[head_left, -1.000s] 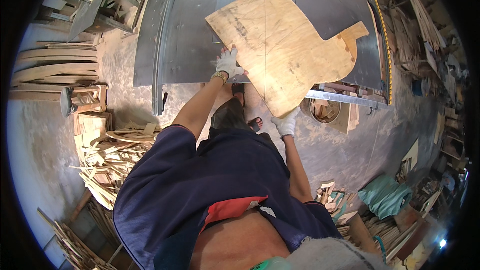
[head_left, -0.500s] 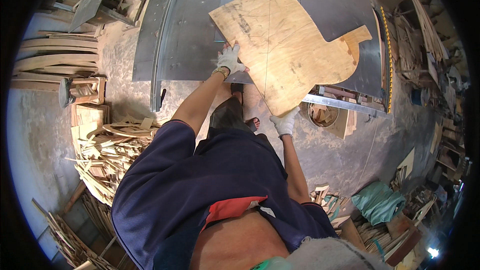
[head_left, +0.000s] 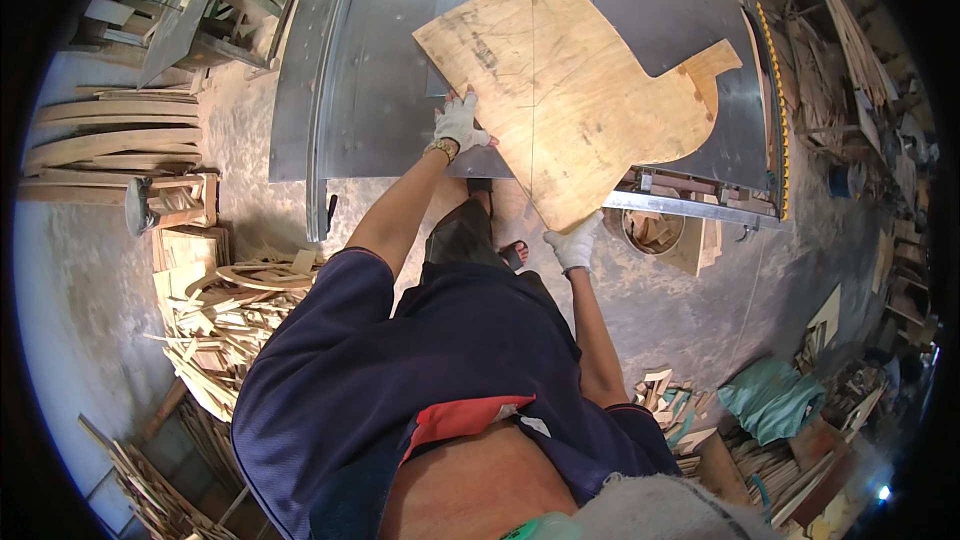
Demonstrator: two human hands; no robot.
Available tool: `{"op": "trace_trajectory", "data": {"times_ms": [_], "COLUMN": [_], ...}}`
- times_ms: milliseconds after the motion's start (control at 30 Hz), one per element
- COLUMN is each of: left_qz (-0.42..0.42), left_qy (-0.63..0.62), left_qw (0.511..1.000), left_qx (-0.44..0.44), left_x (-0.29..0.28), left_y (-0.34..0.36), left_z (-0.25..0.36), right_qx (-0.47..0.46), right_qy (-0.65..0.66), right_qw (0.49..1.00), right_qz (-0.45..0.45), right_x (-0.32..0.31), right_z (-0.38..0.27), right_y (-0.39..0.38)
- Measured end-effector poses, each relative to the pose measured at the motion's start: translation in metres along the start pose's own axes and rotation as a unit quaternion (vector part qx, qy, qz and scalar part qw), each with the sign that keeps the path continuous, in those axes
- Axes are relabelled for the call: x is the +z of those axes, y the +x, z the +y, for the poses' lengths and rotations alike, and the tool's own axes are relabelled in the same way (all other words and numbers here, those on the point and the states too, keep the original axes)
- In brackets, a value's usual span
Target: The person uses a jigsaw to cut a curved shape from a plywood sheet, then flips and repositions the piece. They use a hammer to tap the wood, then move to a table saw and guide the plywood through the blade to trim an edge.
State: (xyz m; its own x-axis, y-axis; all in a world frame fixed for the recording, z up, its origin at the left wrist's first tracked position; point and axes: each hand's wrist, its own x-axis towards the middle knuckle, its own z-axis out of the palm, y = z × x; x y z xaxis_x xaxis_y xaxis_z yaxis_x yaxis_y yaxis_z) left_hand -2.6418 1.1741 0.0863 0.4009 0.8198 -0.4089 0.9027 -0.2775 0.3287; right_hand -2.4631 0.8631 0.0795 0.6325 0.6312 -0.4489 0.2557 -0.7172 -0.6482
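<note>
A flat plywood sheet (head_left: 570, 90) lies tilted on a grey metal machine table (head_left: 385, 70). Its left side is straight, its right side is cut in curves, and a dark line runs down it. My left hand (head_left: 459, 122), in a white fingerless glove, rests at the sheet's left edge with fingers spread. At the near corner, which overhangs the table's front edge, my gloved right hand (head_left: 574, 242) has hold of the sheet; part of its grip is hidden underneath. A smaller curved wood piece (head_left: 709, 75) lies against the sheet's far right end.
A metal rail (head_left: 322, 90) runs along the table's left part. Under the right front edge stands a round bin (head_left: 652, 230) with wood scraps. Heaped offcuts (head_left: 235, 315) lie at the left, near stacked curved boards (head_left: 115, 130). A green sack (head_left: 770, 400) sits at lower right.
The view has shifted slightly. The plywood sheet and both hands keep nearly the same places relative to each other, with the sheet moved only slightly, if at all, on the table.
</note>
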Motion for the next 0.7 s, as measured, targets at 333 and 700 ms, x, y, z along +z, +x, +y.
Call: {"op": "trace_trajectory", "data": {"times_ms": [333, 700], "left_qz": [-0.016, -0.006], "left_qy": [-0.006, -0.005], "left_qw": [1.000, 1.000], "left_qx": [-0.008, -0.002], "left_x": [-0.009, -0.010], "left_y": [0.008, 0.025], "left_z": [0.003, -0.001], "right_qx": [0.024, 0.019], "right_qy": [-0.167, -0.260], "right_qw": [0.985, 0.965], "right_qz": [-0.019, -0.029], "right_x": [-0.015, -0.029], "right_z": [-0.027, -0.061], "right_y": [0.008, 0.013]}}
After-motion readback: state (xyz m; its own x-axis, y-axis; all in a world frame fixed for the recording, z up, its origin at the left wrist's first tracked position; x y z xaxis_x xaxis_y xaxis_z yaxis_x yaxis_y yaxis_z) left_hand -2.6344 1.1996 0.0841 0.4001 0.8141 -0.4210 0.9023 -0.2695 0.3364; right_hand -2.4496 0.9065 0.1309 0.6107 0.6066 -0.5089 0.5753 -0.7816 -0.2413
